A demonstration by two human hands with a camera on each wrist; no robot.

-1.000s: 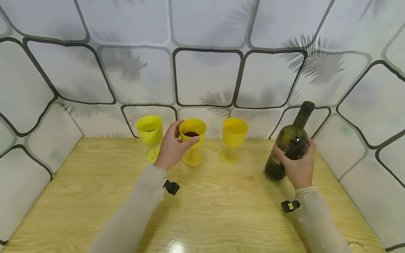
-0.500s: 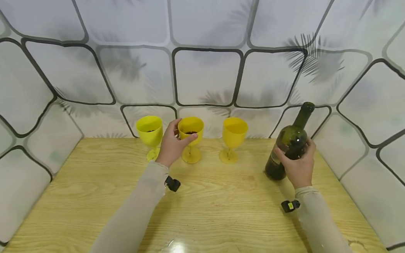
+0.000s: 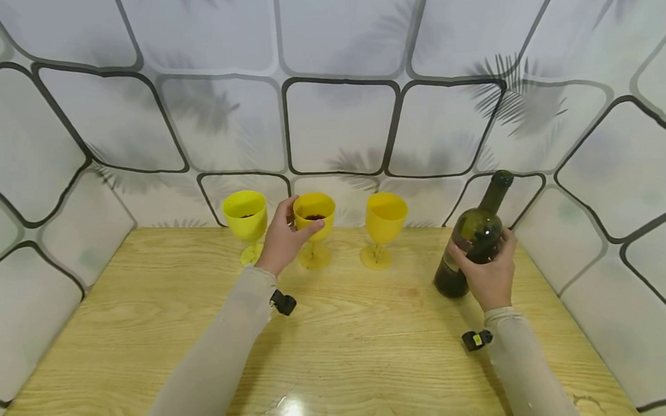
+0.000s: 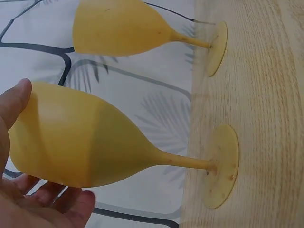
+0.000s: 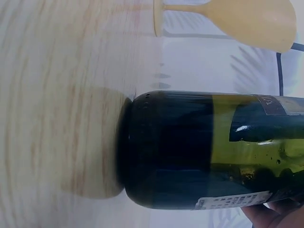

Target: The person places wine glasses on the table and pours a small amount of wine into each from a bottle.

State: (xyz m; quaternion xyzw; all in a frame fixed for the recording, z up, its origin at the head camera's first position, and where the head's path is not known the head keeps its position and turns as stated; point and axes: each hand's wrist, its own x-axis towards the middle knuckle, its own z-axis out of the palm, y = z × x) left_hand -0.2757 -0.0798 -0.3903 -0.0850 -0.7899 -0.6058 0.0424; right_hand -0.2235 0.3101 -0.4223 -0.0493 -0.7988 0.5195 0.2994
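Note:
In the head view, my left hand (image 3: 280, 244) holds the bowl of the middle yellow goblet (image 3: 315, 204) between thumb and fingers. Dark liquid shows inside it, and the left wrist view has its foot (image 4: 223, 166) on the tabletop. My right hand (image 3: 493, 278) grips the body of a dark green wine bottle (image 3: 473, 228) at the right. The bottle stands nearly upright, its base (image 5: 142, 147) at the tabletop, and dark liquid fills its lower part. To the left is another yellow goblet (image 3: 246, 216) with a little dark content. A third goblet (image 3: 386, 220) stands between the hands; its inside bottom is hidden.
The wooden table (image 3: 365, 359) runs back to a patterned wall (image 3: 342, 128), close behind the goblets. A side wall (image 3: 619, 298) borders the table on the right, near the bottle. Another patterned wall (image 3: 24, 303) rises along the left edge.
The middle goblet has shifted slightly left and back with my left hand, then stayed still. The bottle has moved a touch left in my right hand.

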